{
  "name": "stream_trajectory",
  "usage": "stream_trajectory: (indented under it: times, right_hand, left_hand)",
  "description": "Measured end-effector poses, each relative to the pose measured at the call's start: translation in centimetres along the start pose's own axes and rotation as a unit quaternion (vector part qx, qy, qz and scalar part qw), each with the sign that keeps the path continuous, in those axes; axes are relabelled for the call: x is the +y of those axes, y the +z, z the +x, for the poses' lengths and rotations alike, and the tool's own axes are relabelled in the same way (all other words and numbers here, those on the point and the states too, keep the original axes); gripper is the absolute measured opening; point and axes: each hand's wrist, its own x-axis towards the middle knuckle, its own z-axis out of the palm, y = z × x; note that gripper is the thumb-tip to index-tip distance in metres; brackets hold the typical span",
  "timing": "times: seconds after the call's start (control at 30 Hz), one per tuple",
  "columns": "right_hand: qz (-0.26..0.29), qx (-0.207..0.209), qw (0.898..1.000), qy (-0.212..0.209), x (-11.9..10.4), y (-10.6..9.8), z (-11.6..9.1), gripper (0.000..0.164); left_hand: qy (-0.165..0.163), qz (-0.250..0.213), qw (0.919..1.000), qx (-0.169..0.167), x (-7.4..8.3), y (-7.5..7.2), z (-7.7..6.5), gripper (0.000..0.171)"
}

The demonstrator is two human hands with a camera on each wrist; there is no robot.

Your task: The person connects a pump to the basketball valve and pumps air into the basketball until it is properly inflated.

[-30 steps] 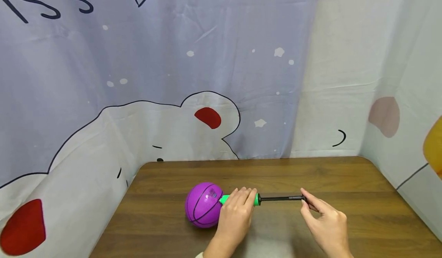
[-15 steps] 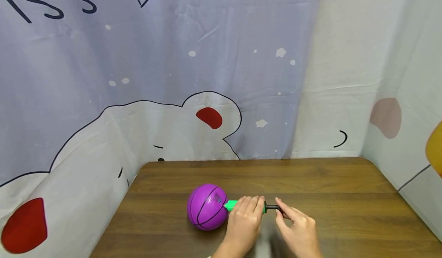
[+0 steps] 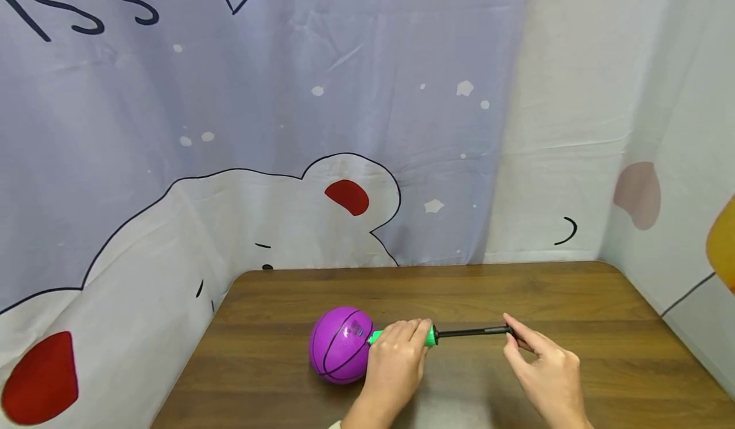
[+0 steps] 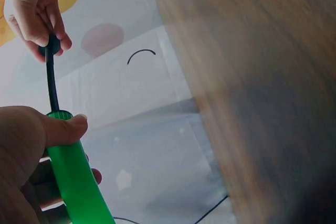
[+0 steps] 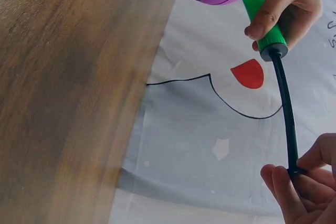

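A green hand pump (image 4: 79,182) lies sideways in the grip of my left hand (image 3: 396,362), thumb and fingers wrapped around its barrel. Its left tip meets a purple ball (image 3: 341,345) with black basketball lines. The pump's black rod (image 5: 286,111) is drawn far out to the right. At the rod's end, my right hand (image 3: 545,368) pinches the small black handle (image 4: 51,45) between thumb and fingers. In the right wrist view the ball shows only in part, at the top edge.
The brown wooden table (image 3: 287,288) spreads below the hands and ball. Behind it and at both sides hangs a printed cloth (image 3: 436,129) with cartoon outlines, meeting the table's far edge.
The right hand moved left, pushing the rod almost fully into the barrel, then drew it back out to the right. The ball and left hand shifted slightly right, then back somewhat.
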Motion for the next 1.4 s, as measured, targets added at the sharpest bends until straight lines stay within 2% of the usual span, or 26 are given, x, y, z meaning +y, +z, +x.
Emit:
stream_trajectory:
  times: [0.17,0.37,0.53,0.67,0.87,1.13,1.4]
  right_hand:
    - [-0.008,0.009,1.000,-0.027,0.0,0.0,0.0,0.038]
    - [-0.002,0.009,0.999,-0.051,-1.3,1.5,-1.1,0.039]
    - [0.022,-0.004,0.996,-0.086,-2.5,3.2,-2.4,0.043]
    - [0.044,-0.025,0.995,-0.088,-3.1,3.7,-2.7,0.045]
    - [0.039,-0.027,0.996,-0.077,-2.3,2.7,-2.0,0.041]
    - [0.004,0.007,0.999,-0.050,-0.1,0.4,-0.5,0.039]
    - [-0.011,0.011,0.999,-0.050,0.2,-0.1,-0.3,0.039]
  left_hand:
    - [0.010,0.009,0.9998,0.015,0.1,0.1,0.1,0.043]
    - [0.020,0.028,0.9990,0.027,1.0,0.2,0.1,0.038]
    - [0.027,0.028,0.9992,0.014,2.0,0.1,0.0,0.034]
    - [0.027,0.022,0.9994,-0.005,2.1,0.0,-0.1,0.036]
    - [0.018,0.003,0.9996,-0.021,1.4,0.0,0.0,0.040]
    - [0.000,0.005,0.9997,-0.024,0.1,-0.6,0.0,0.044]
    - [0.013,0.018,0.9997,-0.005,0.2,-0.5,0.2,0.042]
